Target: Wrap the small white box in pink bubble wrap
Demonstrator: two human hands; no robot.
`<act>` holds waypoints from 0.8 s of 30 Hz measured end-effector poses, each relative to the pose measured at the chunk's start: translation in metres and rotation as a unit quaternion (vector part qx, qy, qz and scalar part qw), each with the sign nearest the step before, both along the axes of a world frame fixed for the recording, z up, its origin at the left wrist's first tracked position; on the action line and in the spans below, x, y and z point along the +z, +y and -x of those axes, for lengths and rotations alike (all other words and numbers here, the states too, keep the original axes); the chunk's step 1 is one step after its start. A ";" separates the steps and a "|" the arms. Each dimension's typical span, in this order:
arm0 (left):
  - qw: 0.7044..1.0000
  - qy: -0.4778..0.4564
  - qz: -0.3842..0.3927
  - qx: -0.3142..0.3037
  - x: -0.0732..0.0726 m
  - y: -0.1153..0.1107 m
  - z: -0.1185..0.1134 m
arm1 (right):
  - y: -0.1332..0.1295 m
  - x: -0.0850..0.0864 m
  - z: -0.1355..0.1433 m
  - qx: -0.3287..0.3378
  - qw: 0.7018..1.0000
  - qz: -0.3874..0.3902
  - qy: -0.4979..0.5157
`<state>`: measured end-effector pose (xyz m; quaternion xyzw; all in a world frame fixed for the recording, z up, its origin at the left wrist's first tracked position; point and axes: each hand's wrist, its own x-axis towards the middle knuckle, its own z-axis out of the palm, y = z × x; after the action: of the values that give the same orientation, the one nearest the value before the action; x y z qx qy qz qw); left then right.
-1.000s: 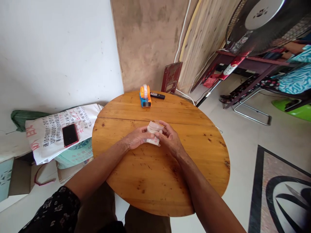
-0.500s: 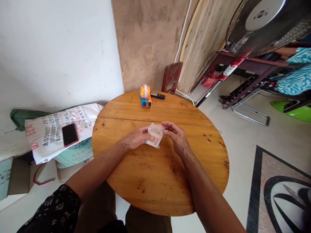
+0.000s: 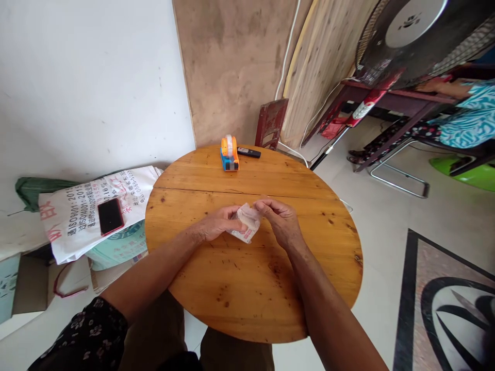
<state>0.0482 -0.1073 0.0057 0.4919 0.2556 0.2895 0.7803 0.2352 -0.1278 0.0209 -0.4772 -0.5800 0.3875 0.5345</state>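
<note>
red-printed packet [image 3: 247, 226] in hands

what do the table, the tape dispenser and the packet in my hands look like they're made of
Table: wood, likely varnished, going by the knots, grain and soft sheen.
Tape dispenser: probably hard plastic, from its bright, even orange and blue.
Packet: a thin, crinkled, translucent wrap, plastic or paper; I can't tell which. What's inside isn't clear.

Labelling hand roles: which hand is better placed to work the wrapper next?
Likely the right hand: its fingertips appear to pinch the wrapper at its right edge, while the left hand holds the packet.
</note>
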 end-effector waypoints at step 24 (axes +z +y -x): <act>0.985 0.097 -0.084 0.119 -0.010 0.007 -0.001 | -0.011 -0.006 0.009 -0.020 0.969 -0.091 -0.227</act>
<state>0.0492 -0.1008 -0.0043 0.5472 0.3618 0.3518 0.6677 0.2265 -0.1386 0.0152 -0.5135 -0.7095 0.2041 0.4374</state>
